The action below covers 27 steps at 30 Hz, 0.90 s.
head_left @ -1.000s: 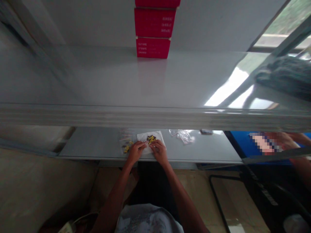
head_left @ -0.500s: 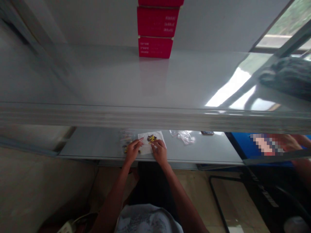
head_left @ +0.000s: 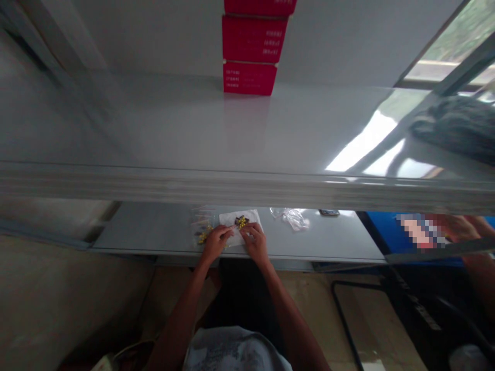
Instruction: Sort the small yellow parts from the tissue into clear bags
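My left hand [head_left: 217, 242] is closed in a pinch over the left edge of a white sheet [head_left: 234, 239]. A thin pale strip shows by its fingertips, too small to make out. Closed as well, my right hand [head_left: 254, 240] rests on the sheet's right side, its fingertips by a small pile of yellow and dark pieces [head_left: 242, 221]. What those fingers pinch, if anything, is hidden. Left of my left hand lie clear plastic bags [head_left: 201, 219] with a group of small yellow pieces [head_left: 203, 237] in or on them.
Crumpled clear plastic [head_left: 296, 219] and a dark phone-like object [head_left: 329, 212] lie on the lower grey shelf [head_left: 154, 229]. Above it, an upper shelf [head_left: 174, 129] carries stacked red boxes [head_left: 249, 78]. A co-worker's arm [head_left: 458, 226] is over a blue surface [head_left: 381, 229] at right.
My left hand has moved right and slightly down, closer to my right hand, uncovering more yellow pieces on its left. The right hand stays almost in place. The view has shifted slightly.
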Each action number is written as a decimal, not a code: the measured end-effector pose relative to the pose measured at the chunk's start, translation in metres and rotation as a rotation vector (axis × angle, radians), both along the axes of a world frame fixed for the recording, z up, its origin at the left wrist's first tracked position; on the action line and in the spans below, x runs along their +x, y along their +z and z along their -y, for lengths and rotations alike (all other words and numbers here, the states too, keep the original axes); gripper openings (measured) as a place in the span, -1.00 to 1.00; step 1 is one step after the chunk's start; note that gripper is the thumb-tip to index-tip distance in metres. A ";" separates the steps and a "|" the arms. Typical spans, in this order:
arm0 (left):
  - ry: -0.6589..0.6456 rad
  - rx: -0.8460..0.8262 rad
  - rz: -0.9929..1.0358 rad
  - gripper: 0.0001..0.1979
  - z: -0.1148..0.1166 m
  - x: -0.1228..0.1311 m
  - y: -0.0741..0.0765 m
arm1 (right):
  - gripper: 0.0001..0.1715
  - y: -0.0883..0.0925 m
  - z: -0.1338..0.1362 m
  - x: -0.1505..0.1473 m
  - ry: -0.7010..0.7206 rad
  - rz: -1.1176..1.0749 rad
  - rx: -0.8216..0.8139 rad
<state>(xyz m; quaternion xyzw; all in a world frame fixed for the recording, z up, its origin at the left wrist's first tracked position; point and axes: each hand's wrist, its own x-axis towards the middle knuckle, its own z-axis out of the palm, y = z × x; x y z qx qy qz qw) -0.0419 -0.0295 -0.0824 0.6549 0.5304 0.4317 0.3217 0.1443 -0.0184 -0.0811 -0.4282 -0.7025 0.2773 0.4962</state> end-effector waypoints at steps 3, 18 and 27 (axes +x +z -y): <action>-0.032 0.020 -0.007 -0.70 0.000 0.001 -0.001 | -0.87 -0.001 -0.002 0.000 0.076 0.042 0.011; 0.098 0.014 0.254 -0.74 0.002 -0.006 0.005 | -0.76 0.009 0.002 -0.001 0.186 0.011 -0.038; 0.067 -0.071 0.270 -0.76 0.005 -0.007 0.008 | -0.75 0.010 0.005 0.000 0.240 -0.040 -0.083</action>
